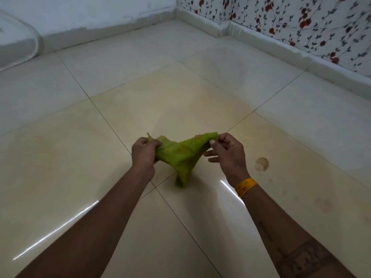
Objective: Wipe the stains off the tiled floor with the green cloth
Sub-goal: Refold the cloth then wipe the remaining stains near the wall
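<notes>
Left hand [144, 152] grips, right hand [224, 150] pinches green cloth [181, 155]; fold clean pad, then scrub brown stain [261, 163] at right.

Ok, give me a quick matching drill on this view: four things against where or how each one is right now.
Things:
1. cloth
2. ring stain
3. wristband
4. floral wall

States:
A. on the right wrist
B. top right, behind the skirting
C. stretched between both hands, above the floor
D. on the tile, right of the right hand

Pairs: 1-C, 2-D, 3-A, 4-B. The left hand grips one end of the cloth, the right hand pinches the other.
</notes>
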